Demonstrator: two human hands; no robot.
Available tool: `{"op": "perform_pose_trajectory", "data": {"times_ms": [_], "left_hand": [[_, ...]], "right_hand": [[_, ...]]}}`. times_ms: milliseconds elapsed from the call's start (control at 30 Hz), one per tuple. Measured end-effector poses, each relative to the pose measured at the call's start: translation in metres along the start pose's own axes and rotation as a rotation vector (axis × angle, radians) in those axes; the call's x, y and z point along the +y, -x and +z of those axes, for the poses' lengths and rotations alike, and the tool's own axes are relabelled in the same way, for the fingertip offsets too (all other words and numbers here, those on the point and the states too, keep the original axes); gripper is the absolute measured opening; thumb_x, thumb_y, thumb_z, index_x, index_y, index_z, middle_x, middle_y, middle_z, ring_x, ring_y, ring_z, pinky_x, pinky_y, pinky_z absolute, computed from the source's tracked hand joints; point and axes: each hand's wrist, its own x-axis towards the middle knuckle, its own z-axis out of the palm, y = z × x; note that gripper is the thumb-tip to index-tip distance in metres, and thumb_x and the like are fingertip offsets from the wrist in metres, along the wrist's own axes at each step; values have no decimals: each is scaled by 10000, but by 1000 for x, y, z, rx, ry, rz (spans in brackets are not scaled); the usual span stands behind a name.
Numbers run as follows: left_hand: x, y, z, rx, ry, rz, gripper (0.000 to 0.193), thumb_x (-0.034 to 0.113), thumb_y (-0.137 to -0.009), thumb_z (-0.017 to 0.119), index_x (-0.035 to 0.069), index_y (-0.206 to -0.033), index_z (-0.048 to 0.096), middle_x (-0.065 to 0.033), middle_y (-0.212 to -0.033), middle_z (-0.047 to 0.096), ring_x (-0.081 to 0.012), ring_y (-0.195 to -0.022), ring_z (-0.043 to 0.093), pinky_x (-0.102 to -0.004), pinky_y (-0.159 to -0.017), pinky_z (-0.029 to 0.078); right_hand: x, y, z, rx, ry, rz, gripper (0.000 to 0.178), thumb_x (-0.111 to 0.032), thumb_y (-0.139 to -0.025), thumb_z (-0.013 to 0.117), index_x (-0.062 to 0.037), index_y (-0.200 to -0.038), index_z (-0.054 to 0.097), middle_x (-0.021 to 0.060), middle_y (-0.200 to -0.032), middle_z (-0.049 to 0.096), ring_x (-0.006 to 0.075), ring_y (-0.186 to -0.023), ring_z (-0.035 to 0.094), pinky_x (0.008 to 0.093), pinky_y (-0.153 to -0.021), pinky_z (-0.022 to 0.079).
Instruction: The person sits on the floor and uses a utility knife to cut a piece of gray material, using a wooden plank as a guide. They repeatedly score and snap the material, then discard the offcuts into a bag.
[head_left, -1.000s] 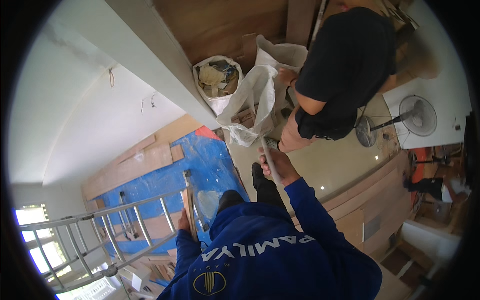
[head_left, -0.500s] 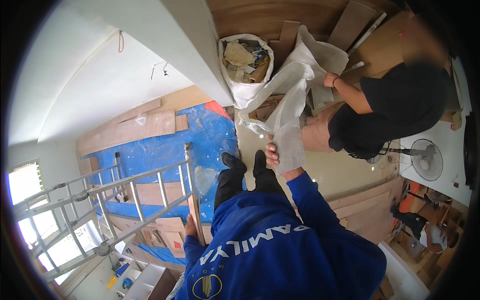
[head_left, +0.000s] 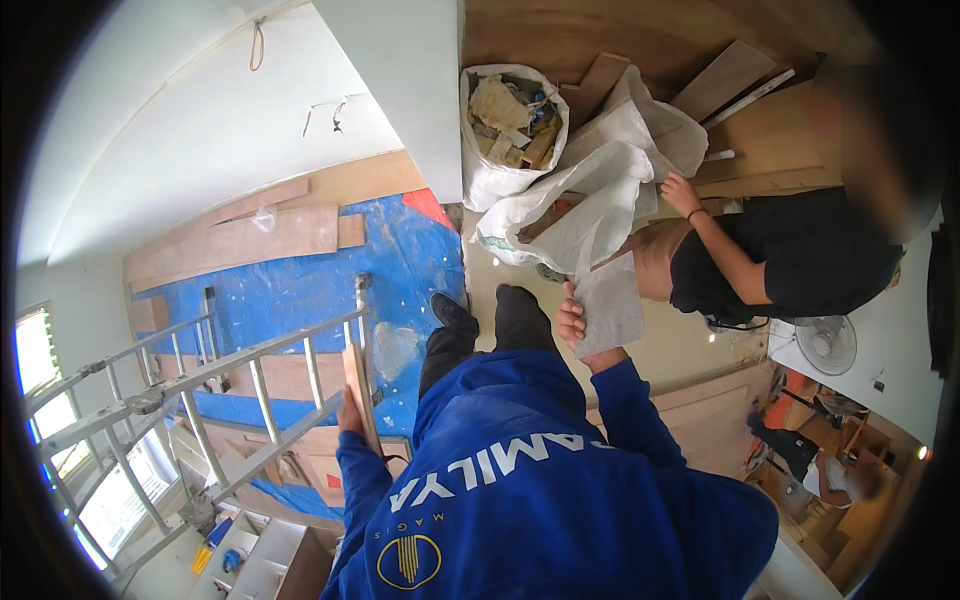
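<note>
My right hand (head_left: pixel 572 318) grips a flat grey sheet piece (head_left: pixel 612 303), fingers curled over its left edge. The piece is held beside an open white woven sack (head_left: pixel 625 205), whose mouth faces me. A co-worker's hand (head_left: pixel 681 194) grasps the sack's edge. Low on the left, my left hand (head_left: pixel 350 412) is closed around a narrow wooden board (head_left: pixel 362 395) beside the aluminium ladder. Part of that board is hidden by my arm and the ladder.
A white sack filled with debris (head_left: pixel 516 125) stands by the wall corner. The aluminium ladder (head_left: pixel 255 385) crosses the left side above a blue floor sheet (head_left: pixel 290 265) with wooden boards on it. A fan (head_left: pixel 826 343) and another person (head_left: pixel 825 465) are at right.
The co-worker has leaned in, and the open sack's mouth is spread wider. The grey piece stays in my right hand, slightly farther right. My left hand and the wooden board have shifted left and up.
</note>
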Motion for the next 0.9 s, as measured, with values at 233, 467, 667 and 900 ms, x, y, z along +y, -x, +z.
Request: {"op": "perform_pose_trajectory", "data": {"times_ms": [233,467,667,900], "left_hand": [[69,-9,-13,171,-104,129,979,773,-951,463,-127,-1297,637,-260,-1210,690,-304,-1152,649,-382,-989,482],[-45,22,32,241,-37,-19,810,737,-976,471,-8,-1158,731,-78,-863,682,-198,-779,639,-348,-724,532],[-136,104,97,99,153,-234,957,755,-948,492,-103,-1358,603,-203,-1242,688,-297,-1119,661,-387,-990,503],[-153,144,143,198,189,-294,950,744,-942,529,-119,-1328,617,-198,-1236,684,-260,-1116,652,-366,-980,496]], "right_hand": [[-45,-39,-21,142,-137,130,501,-404,-1043,485,28,-1279,580,23,-801,495,133,-667,446,270,-567,379],[-89,-82,-27,91,-130,257,487,-399,-1043,474,24,-1258,582,29,-799,497,144,-672,459,280,-584,392],[-89,-80,22,2,-128,340,496,-410,-1035,481,22,-1258,577,35,-804,505,162,-679,466,302,-600,404],[-120,-124,-36,92,-169,370,461,-353,-1046,476,22,-1297,570,39,-801,511,171,-684,466,313,-616,412]]}}
